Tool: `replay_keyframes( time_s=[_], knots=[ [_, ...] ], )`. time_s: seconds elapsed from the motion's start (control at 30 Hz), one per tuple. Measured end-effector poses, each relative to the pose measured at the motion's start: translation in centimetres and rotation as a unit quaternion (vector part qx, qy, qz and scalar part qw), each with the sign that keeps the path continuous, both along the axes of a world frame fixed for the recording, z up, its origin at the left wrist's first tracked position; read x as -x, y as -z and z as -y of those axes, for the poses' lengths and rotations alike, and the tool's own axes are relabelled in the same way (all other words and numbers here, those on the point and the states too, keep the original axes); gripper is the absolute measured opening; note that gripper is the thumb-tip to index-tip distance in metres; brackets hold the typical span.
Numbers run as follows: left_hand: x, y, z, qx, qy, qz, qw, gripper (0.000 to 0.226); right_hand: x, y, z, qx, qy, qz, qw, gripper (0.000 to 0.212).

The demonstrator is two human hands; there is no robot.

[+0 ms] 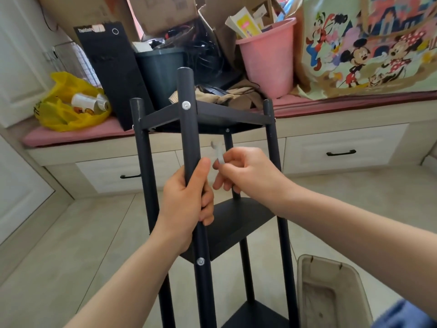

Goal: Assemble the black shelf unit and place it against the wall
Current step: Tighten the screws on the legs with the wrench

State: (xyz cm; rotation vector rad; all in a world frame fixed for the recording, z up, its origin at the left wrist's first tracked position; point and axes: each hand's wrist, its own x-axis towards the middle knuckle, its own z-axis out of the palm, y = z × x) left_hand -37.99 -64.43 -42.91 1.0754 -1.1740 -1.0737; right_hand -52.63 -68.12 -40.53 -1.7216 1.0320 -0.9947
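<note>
The black shelf unit (238, 223) stands upright on the floor in front of me, with round posts and three shelves fixed by silver screws. My left hand (186, 202) grips the nearest post (189, 129) between the top and middle shelves. Just to its right, my right hand (246, 171) pinches a small pale, translucent piece (218, 152) between thumb and fingers, close to the post. What this piece is cannot be told.
A window bench with a pink cushion (78, 133) and drawers (340, 147) runs behind the unit, loaded with a pink bucket (267, 60), a yellow bag (71, 102), boxes and a cartoon tote. A beige bin (331, 292) stands on the tiled floor at lower right.
</note>
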Motion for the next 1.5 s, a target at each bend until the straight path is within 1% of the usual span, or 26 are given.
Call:
replay_keyframes(
  time_s=[0.07,0.17,0.37,0.5,0.63,0.7,0.83,0.93,1.17,1.5],
  knots=[
    [-0.2,0.1,0.3,-0.011,0.008,-0.001,1.0,0.037,-0.5,-0.1,0.7,-0.01,0.013,0.013,1.0,0.012],
    [-0.5,0.1,0.6,-0.022,0.027,0.002,0.999,0.043,-1.1,-0.3,1.5,-0.027,0.027,0.024,0.999,0.017],
    [-2.0,-0.2,0.8,-0.03,0.072,0.016,0.997,0.054,-2.0,-0.6,2.5,-0.007,0.065,0.016,0.998,0.02],
    [-2.7,-0.2,0.4,-0.021,0.075,0.034,0.996,0.047,-2.4,-1.0,2.9,0.018,0.083,0.039,0.996,0.021],
    [-2.9,-0.1,0.0,-0.029,0.064,0.032,0.997,0.054,-3.2,-1.0,3.1,0.061,0.081,0.023,0.995,0.017],
    [-2.8,-0.2,-0.1,-0.033,0.063,0.035,0.997,0.056,-3.6,-0.8,3.2,0.068,0.083,0.013,0.994,0.015],
    [-2.7,-0.2,-0.1,-0.03,0.069,0.04,0.996,0.057,-4.2,-0.6,3.2,0.066,0.074,0.004,0.995,0.012],
    [-2.8,-0.3,-0.1,-0.037,0.074,0.039,0.996,0.054,-4.4,-0.8,3.1,0.066,0.07,0.008,0.995,0.018],
    [-3.3,-0.5,-0.5,-0.044,0.087,0.046,0.994,0.052,-4.7,-1.3,2.7,0.026,0.025,0.041,0.998,0.026],
    [-5.0,-0.3,-1.3,-0.044,0.087,0.057,0.994,0.05,-5.7,-1.7,2.3,0.04,0.033,0.065,0.997,0.021]
  ],
)
